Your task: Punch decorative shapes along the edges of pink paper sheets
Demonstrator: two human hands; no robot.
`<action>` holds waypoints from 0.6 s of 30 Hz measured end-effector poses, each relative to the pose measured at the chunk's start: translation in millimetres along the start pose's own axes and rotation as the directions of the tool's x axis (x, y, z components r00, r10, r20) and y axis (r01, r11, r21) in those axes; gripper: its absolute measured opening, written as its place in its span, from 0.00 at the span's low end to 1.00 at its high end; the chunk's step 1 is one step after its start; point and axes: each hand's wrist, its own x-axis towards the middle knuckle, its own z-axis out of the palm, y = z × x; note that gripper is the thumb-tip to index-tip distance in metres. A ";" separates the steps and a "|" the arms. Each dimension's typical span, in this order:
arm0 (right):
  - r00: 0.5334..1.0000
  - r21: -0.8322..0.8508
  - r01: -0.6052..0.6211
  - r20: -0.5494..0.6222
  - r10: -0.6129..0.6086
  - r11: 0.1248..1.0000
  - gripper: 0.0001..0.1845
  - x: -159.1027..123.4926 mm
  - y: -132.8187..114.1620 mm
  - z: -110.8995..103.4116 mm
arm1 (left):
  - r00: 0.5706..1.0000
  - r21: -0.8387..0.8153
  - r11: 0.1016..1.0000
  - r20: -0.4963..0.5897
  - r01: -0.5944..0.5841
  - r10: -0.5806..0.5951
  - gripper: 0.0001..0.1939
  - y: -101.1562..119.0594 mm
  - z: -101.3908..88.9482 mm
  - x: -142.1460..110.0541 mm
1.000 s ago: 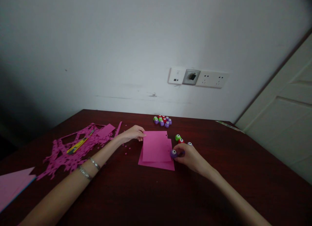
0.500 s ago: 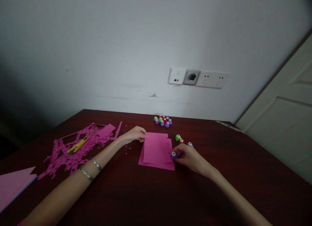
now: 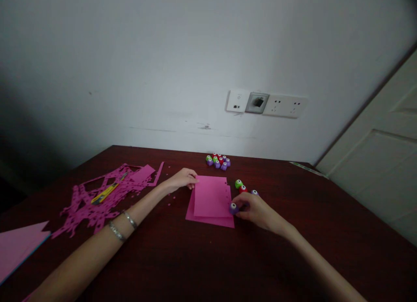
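A thin, flat pink paper sheet [image 3: 211,195] lies mid-table, its right edge notched at the far corner and dotted with small marks. It overlaps a second pink sheet [image 3: 213,222], skewed beneath it, whose near and left margins show. The left hand [image 3: 183,179] pinches the upper sheet's far left corner between thumb and fingers; two silvery bangles [image 3: 123,226] ring that forearm. The right hand [image 3: 256,208] grips a rounded, glossy purple craft punch [image 3: 233,208] with a bulging white eye, at the sheet's right edge.

Just beyond the right hand sit a green punch [image 3: 239,184], a red punch [image 3: 243,189] and another purple punch [image 3: 255,192], the last partly hidden by the hand. A tight cluster of punches [image 3: 218,161] stands at the far side, near the smooth, scuffed wall [image 3: 163,76]. Left, a yellow utility knife [image 3: 104,194] lies on tangled, perforated pink scraps [image 3: 86,213]. The dark reddish-brown tabletop [image 3: 202,263] looks wood-grained.
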 end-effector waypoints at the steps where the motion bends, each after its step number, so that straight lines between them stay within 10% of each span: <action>1: 1.000 0.006 0.003 0.002 -0.003 1.000 0.11 0.1 0.4 0.5 | 1.000 -0.006 1.000 0.003 -0.011 0.011 0.10 -0.2 -0.8 -0.1; 7: 1.000 0.034 0.000 0.024 -0.001 0.999 0.11 0.1 1.2 3.5 | 1.000 0.073 0.997 0.015 0.004 -0.005 0.11 -1.4 0.0 0.5; 12: 0.999 0.054 -0.009 0.041 0.007 0.998 0.12 -0.3 1.7 4.0 | 0.973 0.638 0.767 -0.128 -0.068 0.193 0.21 13.0 12.5 -9.4; 15: 0.999 0.058 -0.020 0.034 0.018 0.998 0.12 0.0 2.1 4.1 | 0.923 0.838 0.479 0.072 -0.262 0.378 0.29 25.6 27.9 -22.0; 18: 0.999 0.047 -0.037 0.036 0.036 0.998 0.12 0.6 2.6 3.9 | 0.918 0.829 0.400 0.315 -0.389 0.241 0.39 30.0 43.4 -31.1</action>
